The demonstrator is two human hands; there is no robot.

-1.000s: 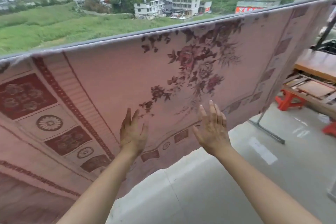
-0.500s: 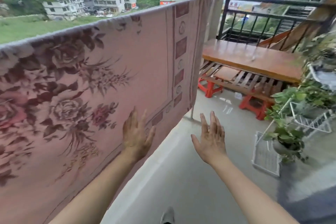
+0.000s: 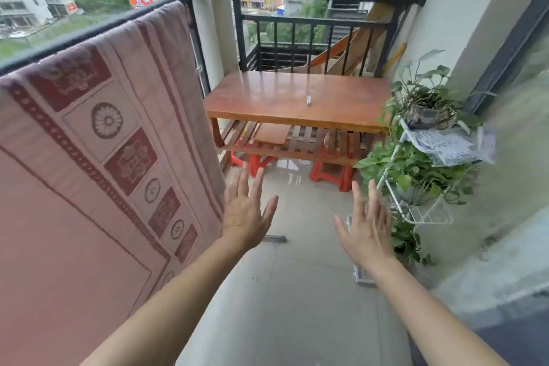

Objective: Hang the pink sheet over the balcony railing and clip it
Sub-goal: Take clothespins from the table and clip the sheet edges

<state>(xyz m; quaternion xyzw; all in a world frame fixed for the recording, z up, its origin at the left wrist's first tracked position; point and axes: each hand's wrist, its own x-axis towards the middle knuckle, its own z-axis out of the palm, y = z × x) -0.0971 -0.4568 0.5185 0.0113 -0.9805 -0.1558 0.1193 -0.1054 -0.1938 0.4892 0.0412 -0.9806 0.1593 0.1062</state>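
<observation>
**Hands clear of sheet, both empty**

Left hand (image 3: 246, 211) & right hand (image 3: 368, 229) are raised, fingers straight & spread, holding nothing. Sheet (image 3: 89, 187) hangs over railing (image 3: 89, 33) at left; its right edge is just beside left hand, contact unclear. Ahead, red stools (image 3: 329, 174) stand under table (image 3: 297, 92), w/ a small pale item (image 3: 309, 100) on top, too small to tell what. Vs 0.5 s ago: left hand was over sheet's face, now at its edge; view swung right. Wire rack (image 3: 421, 217) at right holds leafy plants (image 3: 416, 169); table's lower shelf holds boards.
</observation>
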